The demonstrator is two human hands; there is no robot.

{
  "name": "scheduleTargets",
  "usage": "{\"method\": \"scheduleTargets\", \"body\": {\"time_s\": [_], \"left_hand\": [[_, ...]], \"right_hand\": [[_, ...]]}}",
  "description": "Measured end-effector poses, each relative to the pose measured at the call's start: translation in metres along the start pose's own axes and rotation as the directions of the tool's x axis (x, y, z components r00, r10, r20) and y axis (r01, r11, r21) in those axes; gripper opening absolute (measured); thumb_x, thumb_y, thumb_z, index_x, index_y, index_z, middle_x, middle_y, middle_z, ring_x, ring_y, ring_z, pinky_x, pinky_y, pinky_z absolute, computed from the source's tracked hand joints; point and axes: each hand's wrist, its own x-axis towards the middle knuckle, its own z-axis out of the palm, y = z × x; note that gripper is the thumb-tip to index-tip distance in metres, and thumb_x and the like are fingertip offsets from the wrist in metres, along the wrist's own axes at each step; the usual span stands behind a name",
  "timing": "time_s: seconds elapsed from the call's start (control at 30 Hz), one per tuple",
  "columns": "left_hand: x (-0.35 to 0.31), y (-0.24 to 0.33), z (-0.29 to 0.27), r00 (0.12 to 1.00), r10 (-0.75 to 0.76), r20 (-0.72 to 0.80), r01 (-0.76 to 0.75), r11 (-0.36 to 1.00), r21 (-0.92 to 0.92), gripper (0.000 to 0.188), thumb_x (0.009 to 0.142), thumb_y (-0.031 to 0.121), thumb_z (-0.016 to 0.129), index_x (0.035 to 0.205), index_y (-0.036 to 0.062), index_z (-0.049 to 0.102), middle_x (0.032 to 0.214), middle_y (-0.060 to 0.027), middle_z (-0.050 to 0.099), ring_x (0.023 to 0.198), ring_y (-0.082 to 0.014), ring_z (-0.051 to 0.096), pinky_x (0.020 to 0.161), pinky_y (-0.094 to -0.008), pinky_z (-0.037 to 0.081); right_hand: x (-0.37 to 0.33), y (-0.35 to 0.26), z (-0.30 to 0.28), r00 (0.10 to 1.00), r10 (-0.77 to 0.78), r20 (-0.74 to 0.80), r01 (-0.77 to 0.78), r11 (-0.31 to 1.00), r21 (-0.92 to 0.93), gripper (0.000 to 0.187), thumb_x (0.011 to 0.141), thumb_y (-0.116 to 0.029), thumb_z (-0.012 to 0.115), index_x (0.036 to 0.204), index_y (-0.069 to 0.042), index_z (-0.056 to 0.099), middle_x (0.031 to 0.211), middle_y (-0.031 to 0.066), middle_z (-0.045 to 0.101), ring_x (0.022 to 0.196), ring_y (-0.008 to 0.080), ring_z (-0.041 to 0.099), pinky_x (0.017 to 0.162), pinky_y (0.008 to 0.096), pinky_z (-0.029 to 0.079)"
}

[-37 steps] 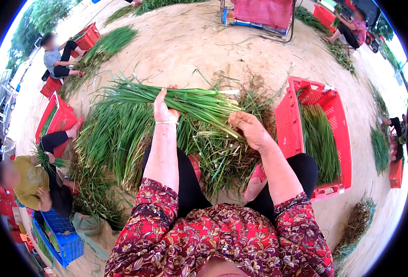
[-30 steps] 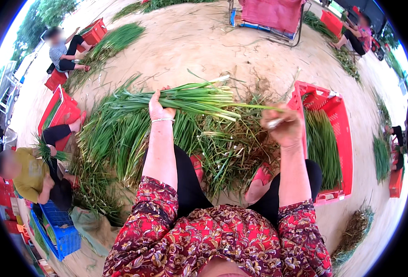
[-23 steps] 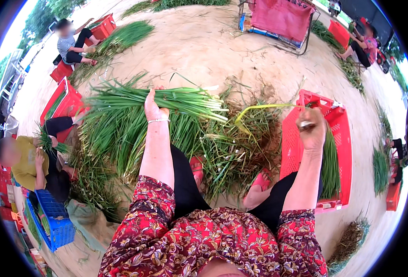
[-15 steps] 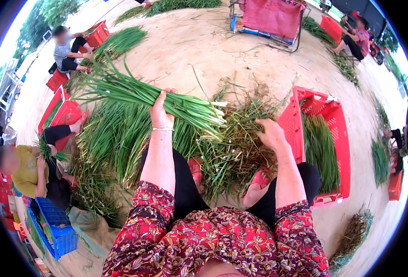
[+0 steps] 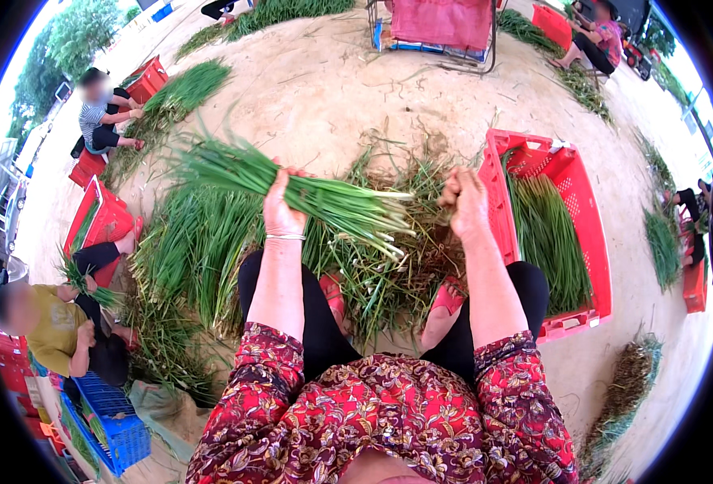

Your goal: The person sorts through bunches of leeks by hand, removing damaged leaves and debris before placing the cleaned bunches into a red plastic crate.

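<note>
We hold a bunch of green stalks (image 5: pixel 324 198) aloft in our left hand (image 5: pixel 282 206), above the heaps on the ground (image 5: pixel 332 105).
Its leafy tips fan leftward, slightly blurred; its pale ends point right, uneven and looking mostly clean. Our left hand is wrapped around the middle; our right hand (image 5: pixel 467 202), apart from the bunch, has its fingers curled together, with nothing we can make out between them. We judge the work partway along: stalks lie lined up inside the red crate (image 5: pixel 602 242) on our right, while a broad leafy pile (image 5: pixel 203 234) waits loose below, beside a brownish tangle of litter (image 5: pixel 369 282) at our feet (image 5: pixel 445 300).
</note>
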Motion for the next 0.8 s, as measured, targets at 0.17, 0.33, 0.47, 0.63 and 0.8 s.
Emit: {"method": "scheduleTargets", "body": {"time_s": [0.17, 0.33, 0.47, 0.63, 0.8], "left_hand": [[0.01, 0.026, -0.009, 0.995, 0.091, 0.048, -0.089, 0.995, -0.043, 0.04, 0.094, 0.015, 0.058, 0.132, 0.0108, 0.043, 0.088, -0.004, 0.057, 0.085, -0.0182, 0.057, 0.089, -0.0461, 0.049], [-0.014, 0.012, 0.0, 0.995, 0.089, 0.055, -0.098, 0.977, 0.188, 0.053, 0.09, 0.016, 0.064, 0.136, 0.0083, 0.038, 0.088, -0.0051, 0.061, 0.084, -0.0215, 0.063, 0.077, -0.0408, 0.054], [-0.048, -0.036, 0.015, 0.962, -0.127, 0.243, 0.0, 0.886, 0.463, 0.042, 0.089, 0.005, 0.06, 0.129, 0.0041, 0.045, 0.09, -0.0069, 0.062, 0.083, -0.0223, 0.064, 0.078, -0.0394, 0.052], [-0.084, -0.092, 0.019, 0.84, -0.362, 0.404, 0.045, 0.789, 0.613, 0.023, 0.087, 0.003, 0.065, 0.109, 0.0026, 0.061, 0.094, -0.0047, 0.066, 0.088, -0.0157, 0.064, 0.082, -0.0318, 0.051], [-0.083, -0.1, 0.02, 0.762, -0.529, 0.374, -0.162, 0.403, 0.901, 0.043, 0.077, 0.02, 0.08, 0.112, 0.001, 0.063, 0.106, -0.0069, 0.067, 0.103, -0.0182, 0.061, 0.093, -0.0326, 0.047]], "right_hand": [[0.028, -0.012, -0.053, 0.986, -0.156, 0.054, 0.146, 0.67, -0.728, 0.026, 0.092, -0.029, 0.06, 0.107, -0.008, 0.062, 0.072, 0.0013, 0.061, 0.062, 0.0164, 0.057, 0.059, 0.0355, 0.05], [-0.012, -0.006, -0.015, 0.936, -0.163, 0.312, 0.274, -0.217, -0.937, 0.061, 0.082, -0.044, 0.069, 0.129, -0.006, 0.056, 0.124, 0.0151, 0.06, 0.119, 0.0312, 0.054, 0.104, 0.0382, 0.04], [-0.025, -0.01, 0.026, 0.879, 0.179, 0.442, 0.143, 0.785, -0.603, 0.087, 0.075, -0.024, 0.081, 0.144, 0.0, 0.032, 0.136, 0.0128, 0.051, 0.127, 0.0205, 0.046, 0.105, 0.0366, 0.039], [-0.043, -0.007, 0.037, 0.868, 0.143, 0.475, 0.067, 0.916, -0.397, 0.105, 0.064, -0.009, 0.087, 0.148, -0.003, 0.023, 0.135, 0.0142, 0.05, 0.125, 0.0239, 0.047, 0.1, 0.0366, 0.045], [-0.05, 0.005, 0.028, 0.792, -0.131, 0.597, 0.396, 0.854, -0.337, 0.067, 0.063, -0.012, 0.089, 0.12, -0.003, 0.056, 0.1, 0.0052, 0.067, 0.094, 0.0162, 0.062, 0.085, 0.0326, 0.052]]}}
